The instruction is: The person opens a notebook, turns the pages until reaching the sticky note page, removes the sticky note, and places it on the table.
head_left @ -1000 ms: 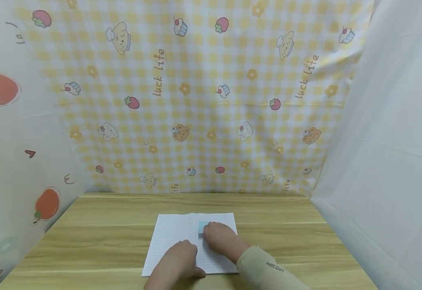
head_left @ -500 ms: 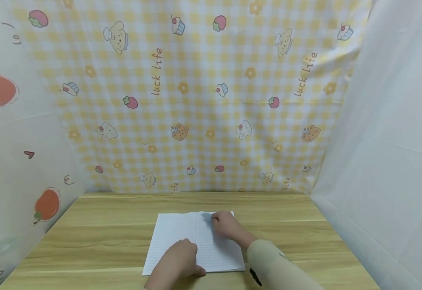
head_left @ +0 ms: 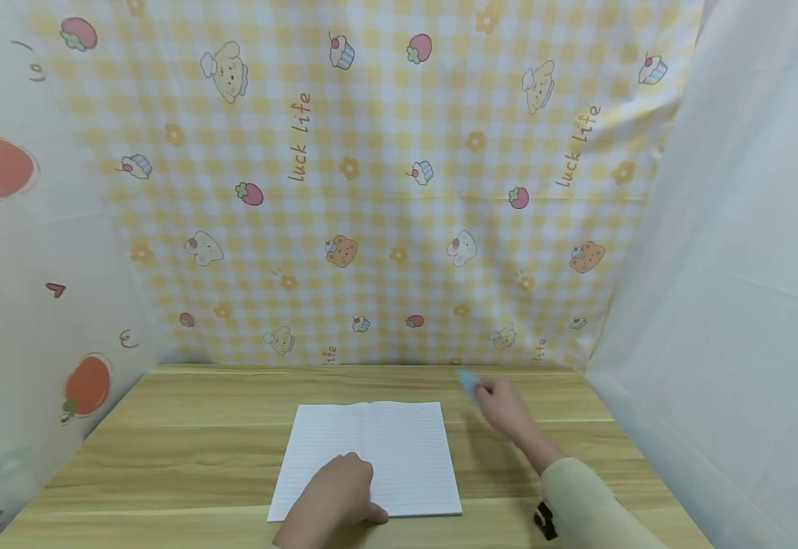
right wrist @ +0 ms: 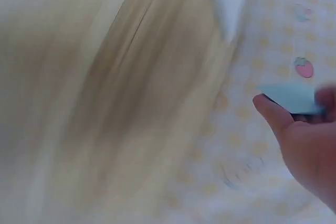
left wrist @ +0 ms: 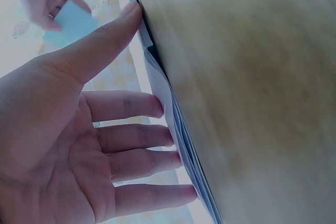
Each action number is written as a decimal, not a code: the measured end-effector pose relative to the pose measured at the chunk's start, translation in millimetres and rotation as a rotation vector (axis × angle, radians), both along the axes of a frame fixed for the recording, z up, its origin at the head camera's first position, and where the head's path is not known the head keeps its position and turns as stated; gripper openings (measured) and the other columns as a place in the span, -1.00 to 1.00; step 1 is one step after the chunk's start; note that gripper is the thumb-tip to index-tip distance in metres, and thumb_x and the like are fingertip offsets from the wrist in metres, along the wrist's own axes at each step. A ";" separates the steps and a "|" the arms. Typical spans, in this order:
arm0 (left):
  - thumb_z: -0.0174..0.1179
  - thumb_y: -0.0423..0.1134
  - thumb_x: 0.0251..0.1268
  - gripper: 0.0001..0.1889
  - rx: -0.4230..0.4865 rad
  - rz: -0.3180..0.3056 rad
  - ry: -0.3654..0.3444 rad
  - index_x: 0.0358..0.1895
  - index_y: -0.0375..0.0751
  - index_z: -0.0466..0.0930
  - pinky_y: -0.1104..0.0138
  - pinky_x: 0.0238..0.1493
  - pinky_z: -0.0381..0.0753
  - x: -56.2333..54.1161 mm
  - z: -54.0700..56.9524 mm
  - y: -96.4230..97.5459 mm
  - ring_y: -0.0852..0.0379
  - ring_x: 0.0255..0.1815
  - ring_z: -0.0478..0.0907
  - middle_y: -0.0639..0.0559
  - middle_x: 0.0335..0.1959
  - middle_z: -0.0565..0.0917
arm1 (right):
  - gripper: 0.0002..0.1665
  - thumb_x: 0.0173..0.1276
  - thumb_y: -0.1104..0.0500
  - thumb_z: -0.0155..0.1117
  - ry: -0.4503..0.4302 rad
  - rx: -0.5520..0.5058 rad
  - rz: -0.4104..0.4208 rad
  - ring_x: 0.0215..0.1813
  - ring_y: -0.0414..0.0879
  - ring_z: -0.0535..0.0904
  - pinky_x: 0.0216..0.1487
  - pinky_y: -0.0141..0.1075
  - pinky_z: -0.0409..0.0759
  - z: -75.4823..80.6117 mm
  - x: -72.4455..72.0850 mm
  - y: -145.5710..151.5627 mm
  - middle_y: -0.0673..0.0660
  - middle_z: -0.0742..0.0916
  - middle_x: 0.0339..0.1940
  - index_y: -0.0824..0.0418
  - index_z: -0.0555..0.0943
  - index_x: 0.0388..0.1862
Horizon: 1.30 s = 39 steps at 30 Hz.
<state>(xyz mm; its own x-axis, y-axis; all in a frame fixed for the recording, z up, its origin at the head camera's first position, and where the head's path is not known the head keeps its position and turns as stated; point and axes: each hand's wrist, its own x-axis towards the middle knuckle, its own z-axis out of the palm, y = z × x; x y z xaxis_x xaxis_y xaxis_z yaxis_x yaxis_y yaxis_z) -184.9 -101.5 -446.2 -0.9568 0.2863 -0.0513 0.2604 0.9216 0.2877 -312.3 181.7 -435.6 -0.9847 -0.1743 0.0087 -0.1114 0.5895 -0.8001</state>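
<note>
An open lined notebook (head_left: 412,457) lies on the wooden table in the head view. My left hand (head_left: 345,484) presses on its lower left page, thumb near the bottom edge by the spine. The left wrist view shows that hand's fingers (left wrist: 139,136) straight, tips against the pages. Out to the right of the notebook, above the table, my right hand (head_left: 503,408) pinches a light blue sticky note (head_left: 468,385). Seen from the right wrist, the note (right wrist: 291,97) sits between thumb and fingers, with a dark strip along its lower edge.
The wooden table (head_left: 186,450) runs back to a yellow checked curtain (head_left: 385,229). White cloth (head_left: 735,305) hangs on the right side, printed cloth (head_left: 42,297) on the left. A black piece (head_left: 545,521) shows by the right sleeve.
My right hand has lifted the sticky note off the right page and carried it right and away from the notebook. My left hand has stayed on the left page.
</note>
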 end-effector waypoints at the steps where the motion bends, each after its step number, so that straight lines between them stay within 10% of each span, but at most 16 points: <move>1: 0.66 0.10 0.00 -0.50 0.001 0.000 0.003 -0.45 -0.29 0.69 0.16 -0.25 0.74 -0.1 -0.4 -0.5 0.14 -0.45 0.52 0.01 -0.48 0.64 | -0.52 0.67 0.18 -0.01 0.090 0.184 0.052 -0.49 -0.13 0.48 -0.46 -0.38 0.60 -1.8 1.7 4.2 0.20 0.69 -0.41 0.47 0.58 0.33; 5: 0.66 0.10 0.00 -0.50 -0.005 -0.002 0.005 -0.44 -0.30 0.70 0.15 -0.23 0.77 -1.1 -1.3 -1.8 0.12 -0.43 0.54 -0.01 -0.46 0.65 | -0.64 0.59 0.29 0.17 0.397 0.702 0.278 -0.20 0.05 0.80 -0.16 -0.17 0.83 -14.0 11.2 15.7 0.28 0.84 -0.15 0.42 0.65 0.24; 9: 0.65 0.10 0.01 -0.50 -0.006 -0.011 0.004 -0.42 -0.31 0.71 0.12 -0.20 0.79 -1.5 -1.5 -1.9 0.08 -0.41 0.59 -0.04 -0.44 0.67 | -0.63 0.60 0.28 0.20 0.430 0.868 0.323 0.31 0.27 0.71 0.33 0.08 0.70 -22.3 19.8 21.9 0.37 0.76 0.26 0.45 0.63 0.26; 22: 0.65 0.12 0.00 -0.49 -0.021 0.002 0.003 -0.46 -0.29 0.69 0.11 -0.21 0.77 -4.9 -4.8 -0.3 0.08 -0.42 0.59 -0.03 -0.47 0.67 | -0.68 0.56 0.29 0.22 0.421 0.834 0.363 0.19 0.26 0.78 0.21 0.04 0.77 -33.2 25.6 30.6 0.37 0.79 0.17 0.44 0.67 0.17; 27: 0.65 0.13 0.00 -0.48 -0.042 0.005 0.006 -0.46 -0.30 0.69 0.05 -0.12 0.78 -5.5 -5.8 1.0 0.00 -0.35 0.63 -0.09 -0.40 0.69 | -0.55 0.59 -0.02 0.29 0.331 0.835 0.352 0.10 0.18 0.80 0.12 0.04 0.78 -36.9 24.2 30.2 0.33 0.79 0.17 0.38 0.69 0.09; 32: 0.66 0.13 -0.01 -0.47 -0.040 0.008 0.011 -0.47 -0.30 0.68 0.02 -0.08 0.78 -6.3 -6.4 1.7 -0.05 -0.32 0.65 -0.11 -0.38 0.70 | -0.05 0.55 -0.39 0.17 0.192 0.795 0.337 0.49 0.28 0.57 0.52 0.17 0.52 -33.7 27.2 24.8 0.39 0.62 0.47 0.42 0.53 0.44; 39: 0.65 0.14 -0.01 -0.47 -0.039 0.002 0.006 -0.45 -0.31 0.70 0.01 -0.07 0.78 -7.4 -7.2 2.3 -0.05 -0.31 0.65 -0.12 -0.39 0.70 | 0.06 0.59 -0.50 -0.07 0.095 0.791 0.412 0.75 0.17 0.24 0.70 0.35 0.15 -29.8 33.9 21.0 0.25 0.34 0.73 0.30 0.30 0.66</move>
<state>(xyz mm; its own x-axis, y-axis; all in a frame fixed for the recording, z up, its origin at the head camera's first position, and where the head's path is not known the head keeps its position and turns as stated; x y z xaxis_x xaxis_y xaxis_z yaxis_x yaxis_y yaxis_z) -192.3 -99.2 -453.4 -0.9578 0.2819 -0.0565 0.2598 0.9328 0.2497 -278.4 202.7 -465.4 -0.8439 -0.5033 -0.1859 -0.4809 0.8632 -0.1539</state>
